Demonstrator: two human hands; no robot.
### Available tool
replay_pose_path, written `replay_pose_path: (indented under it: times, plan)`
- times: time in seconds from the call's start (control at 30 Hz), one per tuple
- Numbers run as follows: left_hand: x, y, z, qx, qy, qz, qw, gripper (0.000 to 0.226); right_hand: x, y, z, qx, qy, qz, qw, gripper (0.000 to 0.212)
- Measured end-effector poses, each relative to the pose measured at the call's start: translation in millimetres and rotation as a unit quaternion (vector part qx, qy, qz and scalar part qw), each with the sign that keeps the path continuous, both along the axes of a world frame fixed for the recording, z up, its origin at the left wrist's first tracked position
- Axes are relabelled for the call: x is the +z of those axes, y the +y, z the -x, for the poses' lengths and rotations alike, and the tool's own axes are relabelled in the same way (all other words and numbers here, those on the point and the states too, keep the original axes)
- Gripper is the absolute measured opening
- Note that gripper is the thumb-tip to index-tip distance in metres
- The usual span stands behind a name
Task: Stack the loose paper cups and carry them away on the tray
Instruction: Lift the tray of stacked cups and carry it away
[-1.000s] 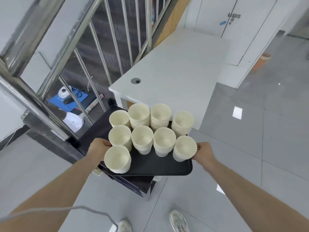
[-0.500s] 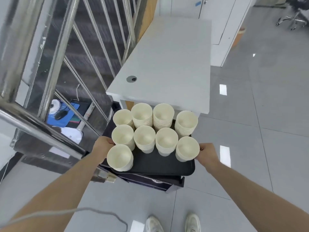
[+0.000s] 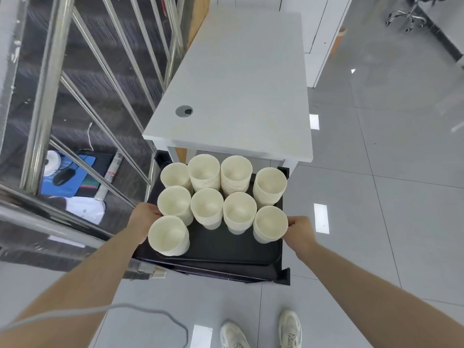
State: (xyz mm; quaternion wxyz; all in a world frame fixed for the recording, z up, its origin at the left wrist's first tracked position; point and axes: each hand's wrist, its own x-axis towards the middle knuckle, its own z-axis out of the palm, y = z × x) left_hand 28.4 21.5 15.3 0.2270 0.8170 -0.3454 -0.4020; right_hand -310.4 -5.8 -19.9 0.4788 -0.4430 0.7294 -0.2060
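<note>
A person holds a black tray (image 3: 221, 249) level in both hands above a grey tiled floor (image 3: 401, 197), just short of a white bench (image 3: 241, 79). The left hand (image 3: 144, 219) has its grip closed on the tray's left edge, and the right hand (image 3: 300, 231) has its grip closed on the right edge. On the tray stand nine stacks of cream paper cups (image 3: 207, 204), mouths up, packed rim to rim in rows toward the tray's far end; its near strip is bare. The stack nearest the left hand (image 3: 168, 235) sits at the tray's near left corner, apart from the rows. Under the tray is a dark, low cart-like unit (image 3: 282, 272). Left of the tray runs a steel stair railing (image 3: 45, 101). Below the tray, two pale sneakers (image 3: 288, 327) stand on the floor.
</note>
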Motion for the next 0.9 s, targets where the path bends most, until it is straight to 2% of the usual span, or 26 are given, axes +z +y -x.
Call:
replay_pose_path:
  times: [0.17, 0.3, 0.4, 0.5, 0.6, 0.73, 0.9]
  plan:
    - [-8, 1, -8, 0.001, 0.002, -0.006, 1.0, 0.017, -8, 3, -7, -0.01, 0.002, 0.0, 1.0, 0.026]
    - [-14, 3, -9, -0.004, -0.01, -0.012, 1.0, 0.037, -12, 7, -8, -0.018, -0.004, -0.002, 1.0, 0.024]
    - [-16, 3, -9, 0.008, -0.012, -0.009, 1.0, 0.028, -15, 8, -9, -0.019, 0.0, -0.001, 1.0, 0.027]
    - [-19, 6, -9, 0.003, -0.009, 0.0, 1.0, 0.038, -20, 9, -7, -0.011, 0.01, -0.002, 1.0, 0.03]
    - [-16, 8, -5, 0.006, -0.019, 0.016, 1.0, 0.018, -20, 8, -5, 0.002, 0.02, -0.004, 1.0, 0.027]
    - [-19, 10, -4, 0.018, -0.009, 0.026, 0.999, 0.019, -18, 8, -3, 0.022, 0.026, 0.001, 0.999, 0.028]
    - [-24, 13, -18, -0.007, -0.049, 0.049, 0.998, 0.022, -19, 2, 8, 0.039, 0.025, 0.03, 0.998, 0.011]
